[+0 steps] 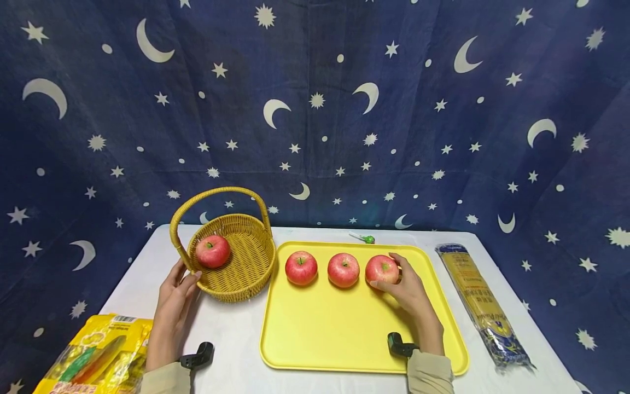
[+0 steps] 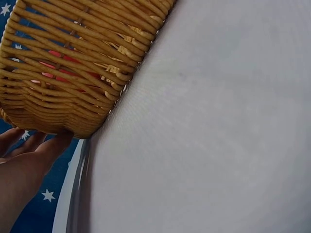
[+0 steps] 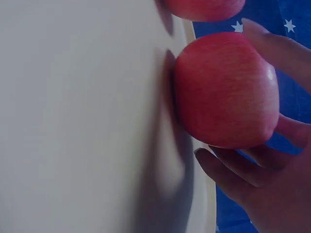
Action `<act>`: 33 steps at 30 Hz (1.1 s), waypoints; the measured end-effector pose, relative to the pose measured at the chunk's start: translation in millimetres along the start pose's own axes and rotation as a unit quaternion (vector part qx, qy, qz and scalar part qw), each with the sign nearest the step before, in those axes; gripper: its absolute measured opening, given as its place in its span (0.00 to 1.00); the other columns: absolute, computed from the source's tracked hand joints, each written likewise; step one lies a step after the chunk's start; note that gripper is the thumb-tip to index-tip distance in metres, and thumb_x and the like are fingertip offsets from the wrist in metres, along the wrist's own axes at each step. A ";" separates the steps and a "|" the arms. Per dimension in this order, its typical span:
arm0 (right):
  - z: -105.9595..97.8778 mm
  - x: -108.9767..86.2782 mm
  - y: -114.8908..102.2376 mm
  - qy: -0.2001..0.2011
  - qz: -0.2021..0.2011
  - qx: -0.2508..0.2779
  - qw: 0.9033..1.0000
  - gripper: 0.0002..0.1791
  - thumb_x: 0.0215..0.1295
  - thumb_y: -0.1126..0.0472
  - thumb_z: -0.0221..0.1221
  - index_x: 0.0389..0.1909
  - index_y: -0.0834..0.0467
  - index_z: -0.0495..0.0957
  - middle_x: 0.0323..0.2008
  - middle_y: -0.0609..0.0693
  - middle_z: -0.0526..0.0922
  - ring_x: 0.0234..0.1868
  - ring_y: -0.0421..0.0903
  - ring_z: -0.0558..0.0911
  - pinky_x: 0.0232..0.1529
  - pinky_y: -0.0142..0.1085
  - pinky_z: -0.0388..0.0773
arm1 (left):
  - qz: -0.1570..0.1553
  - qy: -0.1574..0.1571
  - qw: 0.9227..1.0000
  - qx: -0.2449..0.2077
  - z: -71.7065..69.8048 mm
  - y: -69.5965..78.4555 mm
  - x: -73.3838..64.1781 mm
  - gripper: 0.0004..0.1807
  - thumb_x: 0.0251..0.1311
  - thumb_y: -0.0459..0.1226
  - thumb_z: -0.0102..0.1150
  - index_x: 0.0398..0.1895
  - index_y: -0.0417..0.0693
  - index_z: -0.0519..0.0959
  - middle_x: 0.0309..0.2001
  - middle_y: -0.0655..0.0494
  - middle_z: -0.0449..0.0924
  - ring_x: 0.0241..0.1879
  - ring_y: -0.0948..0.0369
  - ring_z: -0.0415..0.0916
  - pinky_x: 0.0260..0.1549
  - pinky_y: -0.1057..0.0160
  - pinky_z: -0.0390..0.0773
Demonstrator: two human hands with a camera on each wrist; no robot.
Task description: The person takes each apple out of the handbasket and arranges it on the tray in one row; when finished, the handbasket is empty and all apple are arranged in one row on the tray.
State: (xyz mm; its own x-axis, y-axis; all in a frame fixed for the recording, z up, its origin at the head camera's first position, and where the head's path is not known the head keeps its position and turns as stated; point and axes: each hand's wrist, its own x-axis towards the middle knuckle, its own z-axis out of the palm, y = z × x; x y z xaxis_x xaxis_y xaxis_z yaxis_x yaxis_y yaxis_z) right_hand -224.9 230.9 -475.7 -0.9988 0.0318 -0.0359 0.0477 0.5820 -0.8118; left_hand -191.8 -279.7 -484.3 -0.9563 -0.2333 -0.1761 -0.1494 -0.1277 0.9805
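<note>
A wicker basket point(image 1: 246, 284) with a tall arched handle stands at the left, a red apple point(image 1: 213, 251) inside it. My left hand point(image 1: 172, 306) holds the basket's near left side, thumb by the rim; in the left wrist view its fingers point(image 2: 56, 145) touch the woven wall. On the yellow tray point(image 1: 325, 334), three red apples form a row along the far side: a left apple point(image 1: 301, 268), a middle apple point(image 1: 343, 270) and a right apple point(image 1: 382, 270). My right hand point(image 1: 410, 290) grips the right apple point(image 3: 226, 92), thumb on one side and fingers on the other.
A yellow snack bag point(image 1: 98, 355) lies at the near left corner of the white table. Right of the tray is a long pasta packet point(image 1: 479, 301). A green lollipop point(image 1: 368, 239) lies behind the tray's far rim. A starry blue cloth point(image 1: 315, 131) hangs behind the table.
</note>
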 end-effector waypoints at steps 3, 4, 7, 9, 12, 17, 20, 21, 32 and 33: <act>-3.9 -3.4 -4.0 -0.004 -0.002 0.009 1.000 0.52 0.58 0.51 0.74 0.79 0.59 0.56 0.72 0.65 0.67 0.67 0.63 0.72 0.70 0.57 0.71 | -0.001 0.001 1.000 -0.003 -0.6 0.5 -0.7 0.42 0.77 0.37 0.50 0.85 0.56 0.40 0.85 0.57 0.38 0.78 0.59 0.52 0.73 0.68 0.61; -5.6 -4.8 -5.8 -0.001 -0.003 0.012 1.000 0.52 0.59 0.52 0.74 0.78 0.59 0.57 0.73 0.64 0.66 0.70 0.63 0.70 0.71 0.58 0.69 | -0.003 0.002 1.000 -0.005 -0.5 0.5 -0.8 0.42 0.77 0.37 0.51 0.85 0.56 0.40 0.85 0.57 0.38 0.78 0.58 0.52 0.73 0.68 0.61; -10.0 -9.5 -12.6 0.022 -0.017 0.020 0.999 0.47 0.62 0.54 0.71 0.77 0.59 0.59 0.75 0.63 0.64 0.74 0.65 0.64 0.75 0.60 0.63 | -0.008 -0.001 1.000 -0.009 -0.5 0.6 -0.7 0.42 0.77 0.37 0.51 0.85 0.56 0.40 0.85 0.58 0.37 0.79 0.58 0.50 0.74 0.66 0.60; -10.8 -12.2 -18.7 0.048 -0.037 0.027 0.998 0.43 0.63 0.56 0.70 0.76 0.59 0.62 0.74 0.63 0.65 0.75 0.65 0.63 0.75 0.61 0.62 | -0.008 -0.003 1.000 -0.010 -1.0 0.7 -0.6 0.42 0.77 0.37 0.51 0.85 0.55 0.39 0.85 0.57 0.37 0.79 0.58 0.50 0.75 0.65 0.60; -7.9 -14.9 -32.4 0.085 -0.071 0.053 0.992 0.38 0.64 0.58 0.70 0.73 0.58 0.67 0.72 0.62 0.68 0.74 0.63 0.66 0.75 0.58 0.63 | -0.010 -0.005 1.000 -0.010 -2.9 2.1 0.0 0.42 0.77 0.37 0.50 0.85 0.55 0.39 0.85 0.57 0.37 0.79 0.58 0.50 0.74 0.66 0.60; 4.6 -18.1 -60.8 0.116 -0.091 0.128 0.981 0.32 0.65 0.56 0.71 0.69 0.53 0.73 0.67 0.55 0.75 0.70 0.53 0.74 0.72 0.47 0.70 | -0.008 -0.010 1.000 -0.021 -4.6 4.7 1.9 0.42 0.77 0.36 0.49 0.85 0.56 0.38 0.85 0.59 0.35 0.79 0.59 0.51 0.75 0.67 0.58; 16.8 -18.3 -76.9 0.098 -0.102 0.175 0.974 0.29 0.64 0.60 0.71 0.66 0.54 0.76 0.64 0.55 0.78 0.66 0.52 0.77 0.69 0.43 0.73 | -0.006 -0.014 1.000 -0.025 -4.3 4.9 2.2 0.42 0.77 0.35 0.48 0.85 0.56 0.38 0.85 0.60 0.35 0.79 0.58 0.50 0.77 0.63 0.55; 21.6 -17.7 -82.0 0.083 -0.107 0.184 0.973 0.28 0.64 0.60 0.70 0.65 0.55 0.76 0.63 0.55 0.79 0.65 0.51 0.78 0.69 0.42 0.74 | -0.009 -0.013 0.999 -0.028 -4.3 4.9 2.1 0.42 0.77 0.35 0.48 0.85 0.56 0.38 0.85 0.60 0.34 0.79 0.58 0.49 0.77 0.63 0.55; 62.7 13.0 -125.0 -0.125 -0.161 0.270 0.941 0.27 0.67 0.58 0.68 0.65 0.59 0.75 0.63 0.54 0.79 0.65 0.55 0.79 0.60 0.33 0.81 | -0.014 -0.013 0.999 -0.040 -2.9 1.7 0.7 0.42 0.77 0.35 0.49 0.85 0.58 0.38 0.85 0.62 0.32 0.81 0.59 0.47 0.78 0.60 0.53; 65.3 16.2 -128.5 -0.138 -0.168 0.264 0.940 0.27 0.67 0.58 0.68 0.65 0.59 0.75 0.62 0.54 0.79 0.65 0.56 0.79 0.60 0.34 0.81 | -0.009 -0.015 0.999 -0.040 -2.3 1.9 1.2 0.42 0.77 0.35 0.49 0.85 0.57 0.39 0.85 0.61 0.32 0.81 0.57 0.48 0.78 0.60 0.53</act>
State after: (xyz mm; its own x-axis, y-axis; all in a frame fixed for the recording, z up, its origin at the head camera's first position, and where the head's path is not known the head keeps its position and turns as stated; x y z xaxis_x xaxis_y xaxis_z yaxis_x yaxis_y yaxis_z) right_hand -247.5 103.6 -409.9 -0.9239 -0.3362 0.1826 -0.2061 0.0351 -0.9779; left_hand -192.6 -282.5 -482.9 -0.9611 -0.2007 -0.1899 -0.1476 -0.2081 0.9669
